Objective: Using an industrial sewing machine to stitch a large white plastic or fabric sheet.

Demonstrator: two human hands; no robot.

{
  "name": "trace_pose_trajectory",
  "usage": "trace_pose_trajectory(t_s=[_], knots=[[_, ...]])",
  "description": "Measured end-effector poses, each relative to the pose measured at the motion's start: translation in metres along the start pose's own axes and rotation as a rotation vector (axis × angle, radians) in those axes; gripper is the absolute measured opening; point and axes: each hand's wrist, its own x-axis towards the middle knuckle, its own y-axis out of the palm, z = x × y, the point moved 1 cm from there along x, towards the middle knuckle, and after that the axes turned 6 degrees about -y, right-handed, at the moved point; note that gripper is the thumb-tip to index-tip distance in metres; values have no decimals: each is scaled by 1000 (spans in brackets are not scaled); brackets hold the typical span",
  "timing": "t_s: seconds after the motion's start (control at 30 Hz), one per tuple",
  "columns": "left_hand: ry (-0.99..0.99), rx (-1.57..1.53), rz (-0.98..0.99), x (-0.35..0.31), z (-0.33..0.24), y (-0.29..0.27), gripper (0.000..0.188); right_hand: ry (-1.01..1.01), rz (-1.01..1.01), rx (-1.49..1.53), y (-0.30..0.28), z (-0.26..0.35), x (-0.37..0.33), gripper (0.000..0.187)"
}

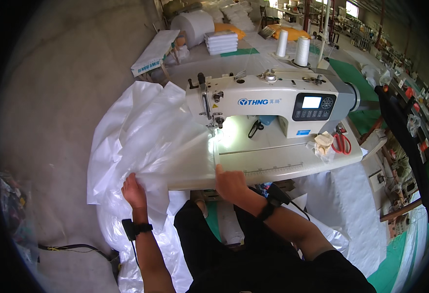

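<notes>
Left hand (134, 193) on white sheet (143, 132), grip unclear; right hand (233, 186) extends index finger (219, 169) near its edge (213, 155), hold unclear. Best guide edge straight under presser foot (214, 126), bulk slack.

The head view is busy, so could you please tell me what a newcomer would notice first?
Probably the sewing machine, right of centre, with a bright glow beneath its left end. Next, the shiny white sheet to its left, with the left hand on it, then red-handled scissors near the table's right end.
</notes>
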Motion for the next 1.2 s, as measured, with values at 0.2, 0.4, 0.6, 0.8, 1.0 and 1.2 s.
trace_pose_trajectory(t_s=[0.2, 0.4, 0.6, 0.8, 1.0, 1.2], knots=[[55, 96, 96, 34, -14, 27, 20, 12, 55, -121, 9, -12, 38, 43], [106, 105, 137, 61, -13, 55, 15, -25, 36, -198, 20, -26, 66, 50], [105, 164, 246, 92, -22, 73, 13, -73, 60, -224, 31, -40, 91, 47], [-66, 404, 390, 102, -87, 22, 20, -108, 53, -42, 5, -73, 76, 37], [825, -431, 242, 52, -209, 9, 34, -198, 36, 84, 3, -92, 81, 33], [647, -519, 481, 50, -219, 57, 16, -176, 18, 136, -4, -97, 83, 33]])
